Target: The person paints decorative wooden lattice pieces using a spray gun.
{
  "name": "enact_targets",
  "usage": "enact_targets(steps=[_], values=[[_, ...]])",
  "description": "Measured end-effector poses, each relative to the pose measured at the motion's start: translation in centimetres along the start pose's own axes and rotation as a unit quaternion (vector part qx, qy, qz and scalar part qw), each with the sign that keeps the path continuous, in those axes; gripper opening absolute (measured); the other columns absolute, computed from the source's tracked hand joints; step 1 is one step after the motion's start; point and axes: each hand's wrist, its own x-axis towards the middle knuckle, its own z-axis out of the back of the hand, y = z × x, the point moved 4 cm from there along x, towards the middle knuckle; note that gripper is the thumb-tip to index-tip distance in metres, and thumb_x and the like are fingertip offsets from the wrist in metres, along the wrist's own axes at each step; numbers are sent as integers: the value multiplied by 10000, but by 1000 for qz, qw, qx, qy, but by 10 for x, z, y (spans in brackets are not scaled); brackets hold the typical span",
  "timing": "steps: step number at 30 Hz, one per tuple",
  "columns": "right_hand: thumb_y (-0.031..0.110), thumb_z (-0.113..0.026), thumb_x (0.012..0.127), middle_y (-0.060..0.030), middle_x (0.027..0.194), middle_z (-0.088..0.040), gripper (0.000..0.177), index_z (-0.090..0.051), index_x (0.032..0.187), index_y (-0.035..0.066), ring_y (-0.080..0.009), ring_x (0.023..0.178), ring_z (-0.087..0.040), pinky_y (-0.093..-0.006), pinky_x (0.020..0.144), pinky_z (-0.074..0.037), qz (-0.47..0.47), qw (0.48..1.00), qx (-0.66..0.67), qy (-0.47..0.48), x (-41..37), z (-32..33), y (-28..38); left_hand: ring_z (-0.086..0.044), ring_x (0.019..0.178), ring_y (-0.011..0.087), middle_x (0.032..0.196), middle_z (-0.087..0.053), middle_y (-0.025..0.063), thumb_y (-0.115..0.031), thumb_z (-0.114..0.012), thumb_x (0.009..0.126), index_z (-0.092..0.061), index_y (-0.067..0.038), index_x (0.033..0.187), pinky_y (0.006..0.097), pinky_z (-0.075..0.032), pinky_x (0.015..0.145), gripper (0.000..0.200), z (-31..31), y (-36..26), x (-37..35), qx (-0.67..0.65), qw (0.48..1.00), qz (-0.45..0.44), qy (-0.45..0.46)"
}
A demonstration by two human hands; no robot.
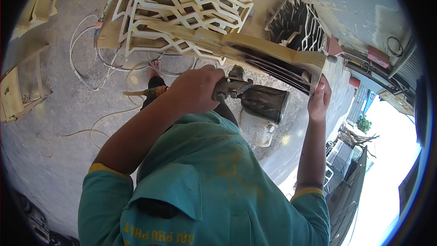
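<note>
My left hand is wrapped around the grip of a paint spray gun. The gun's dark, paint-stained cup points to the right, and a hose fitting runs out behind my hand. My right hand grips the near right end of a long cream-coloured frame with dark slats inside. This frame is tilted and stretches away to the upper left, above the gun. Part of my right fingers is hidden behind its end.
Cream zigzag metal grilles are stacked ahead, with a dark bundle of similar pieces to their right. Hose loops lie on the concrete floor. A whitish plastic container stands below the gun cup. Cream parts lie at left.
</note>
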Motion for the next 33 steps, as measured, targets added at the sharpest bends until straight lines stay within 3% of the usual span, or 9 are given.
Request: enact_targets(steps=[6, 12, 14, 17, 21, 27, 33], values=[[343, -400, 1049, -177, 1282, -600, 536, -490, 1337, -100, -252, 1212, -551, -369, 1066, -373, -7, 1000, 9, 4, 0, 0, 0, -634, 953, 373, 1067, -606, 153, -134, -722, 654, -581, -51, 1158, 452, -518, 822, 529, 5, -8, -9, -24, 999, -33, -9], [391, -408, 1043, -179, 1283, -598, 570, -507, 1321, -97, -250, 1206, -554, -373, 1060, -377, -29, 999, 12, 7, -4, 5, -6, -627, 941, 364, 1040, -599, 144, -141, -724, 643, -582, -54, 1109, 459, -516, 805, 495, -8, -35, 10, -51, 997, -62, 22], [456, -398, 1040, -204, 1282, -602, 640, -528, 1296, -115, -258, 1183, -570, -379, 1043, -390, -36, 999, -6, -2, -4, 5, -5, -628, 950, 364, 1042, -600, 146, -143, -725, 642, -581, -56, 1095, 459, -516, 808, 483, -9, -30, 9, -33, 998, -41, 33], [361, -418, 1043, -153, 1279, -587, 535, -492, 1330, -85, -249, 1210, -546, -382, 1064, -374, -38, 999, 25, 4, -8, 6, -6, -631, 958, 366, 1043, -601, 149, -139, -723, 647, -582, -57, 1101, 459, -517, 813, 483, -1, -22, 3, -17, 999, -1, 40], [346, -413, 1044, -158, 1296, -573, 523, -484, 1333, -85, -254, 1207, -547, -393, 1059, -380, -30, 999, 29, 2, -13, 13, -16, -637, 959, 368, 1059, -597, 156, -134, -725, 654, -583, -55, 1127, 459, -518, 815, 500, 7, -7, -8, 0, 999, 27, 19], [359, -448, 1029, -164, 1311, -558, 539, -472, 1352, -72, -263, 1225, -532, -400, 1067, -371, -42, 998, 50, 19, -16, 22, -25, -638, 936, 363, 1049, -580, 152, -132, -728, 660, -580, -63, 1143, 460, -518, 806, 510, 4, -11, -10, -38, 999, -18, 6], [420, -485, 1004, -165, 1366, -507, 626, -408, 1398, -60, -281, 1276, -486, -431, 1091, -349, -52, 995, 74, 37, -16, 27, -31, -634, 908, 362, 1003, -575, 133, -143, -711, 689, -608, -74, 1083, 456, -519, 787, 413, -7, -1, 1, -55, 998, -1, -10]])
